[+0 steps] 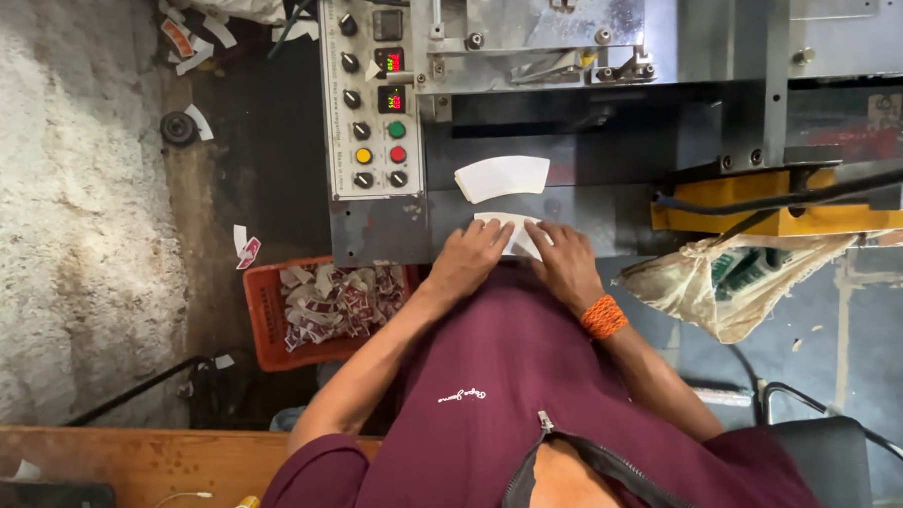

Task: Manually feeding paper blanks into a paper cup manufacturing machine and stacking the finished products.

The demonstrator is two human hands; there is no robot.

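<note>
My left hand (469, 258) and my right hand (566, 263) both rest on a small stack of white fan-shaped paper blanks (516, 232) at the front edge of a grey metal machine (570, 205). The fingers of both hands press the stack from either side. A second stack of white curved blanks (503, 177) lies on the machine's flat bed, just beyond my hands. An orange band (604, 317) circles my right wrist.
A control panel (371, 97) with knobs, coloured buttons and red displays stands left of the blanks. An orange crate (269, 320) of paper scraps sits on the floor at left. A sack (723, 280) hangs under a yellow part (770, 208) at right. A wooden surface (129, 466) lies at lower left.
</note>
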